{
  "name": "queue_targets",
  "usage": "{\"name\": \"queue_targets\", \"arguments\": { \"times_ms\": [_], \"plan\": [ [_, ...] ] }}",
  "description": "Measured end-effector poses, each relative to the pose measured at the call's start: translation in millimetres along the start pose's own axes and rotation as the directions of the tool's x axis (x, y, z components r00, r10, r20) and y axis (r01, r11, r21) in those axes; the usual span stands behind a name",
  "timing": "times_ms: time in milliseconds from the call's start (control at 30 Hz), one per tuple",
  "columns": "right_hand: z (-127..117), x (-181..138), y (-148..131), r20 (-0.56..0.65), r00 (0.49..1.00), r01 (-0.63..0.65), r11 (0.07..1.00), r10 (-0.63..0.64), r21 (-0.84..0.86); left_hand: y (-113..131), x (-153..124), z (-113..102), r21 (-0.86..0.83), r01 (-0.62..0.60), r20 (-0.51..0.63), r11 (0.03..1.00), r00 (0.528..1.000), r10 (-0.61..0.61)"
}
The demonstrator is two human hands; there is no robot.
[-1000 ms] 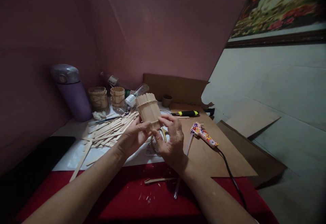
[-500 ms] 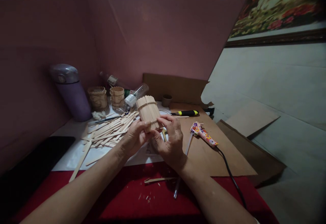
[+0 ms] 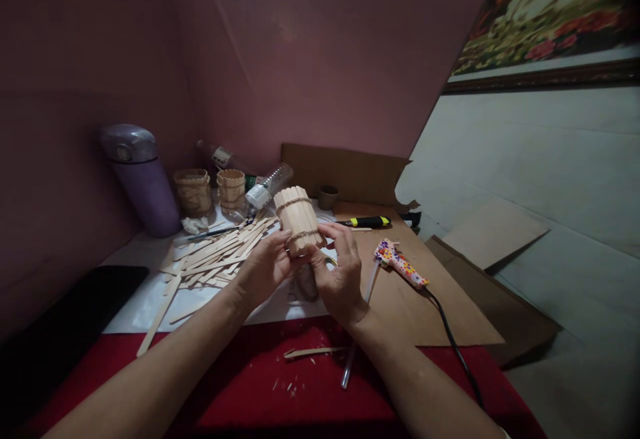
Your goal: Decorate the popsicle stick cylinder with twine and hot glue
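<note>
Between my two hands is a small cup made of upright wooden craft sticks (image 3: 299, 216), ringed by twisted cord near each end. It is raised over the table and tilted. My left hand (image 3: 267, 262) is closed on its lower left side, the thumb against the lower cord. My right hand (image 3: 340, 266) grips the lower right side, its fingers round the edge and its thumb underneath. Beside my left hand spreads a pile of loose craft sticks (image 3: 223, 252). Partly hidden behind my right hand, a yellow-edged item lies on the white sheet; I cannot make out its kind.
A flower-patterned glue gun (image 3: 400, 262) with a black cord rests on cardboard (image 3: 440, 312) at right, near a utility knife (image 3: 367, 222). At the back left stand a purple bottle (image 3: 145, 186), two stick cups (image 3: 193, 192) and clear plastic bottles (image 3: 270, 186). Wood scraps lie on the red cloth (image 3: 240, 386).
The stick cup has shifted slightly right and turned in my hands, showing other sticks. My fingers have moved a little around its lower edge.
</note>
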State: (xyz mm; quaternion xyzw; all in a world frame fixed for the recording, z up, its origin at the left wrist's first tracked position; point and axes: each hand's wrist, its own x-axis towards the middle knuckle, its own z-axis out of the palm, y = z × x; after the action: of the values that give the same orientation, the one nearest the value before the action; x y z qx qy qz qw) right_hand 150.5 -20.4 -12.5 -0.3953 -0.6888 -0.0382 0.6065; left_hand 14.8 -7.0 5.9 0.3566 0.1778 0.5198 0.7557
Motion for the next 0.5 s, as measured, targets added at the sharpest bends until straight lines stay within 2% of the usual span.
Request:
{"name": "queue_targets", "arguments": {
  "times_ms": [233,500],
  "plan": [
    [1.3,-2.0,2.3,0.007,0.999,-0.032,0.999,0.032,-0.003,-2.7,1.1,-2.1,0.076,-0.082,0.008,0.994,0.997,0.082],
    [-0.5,-5.2,2.2,-0.016,0.995,0.102,0.994,-0.103,-0.048,-2.7,3.8,-3.5,0.075,-0.126,-0.038,0.989,0.991,0.129]
  ]
}}
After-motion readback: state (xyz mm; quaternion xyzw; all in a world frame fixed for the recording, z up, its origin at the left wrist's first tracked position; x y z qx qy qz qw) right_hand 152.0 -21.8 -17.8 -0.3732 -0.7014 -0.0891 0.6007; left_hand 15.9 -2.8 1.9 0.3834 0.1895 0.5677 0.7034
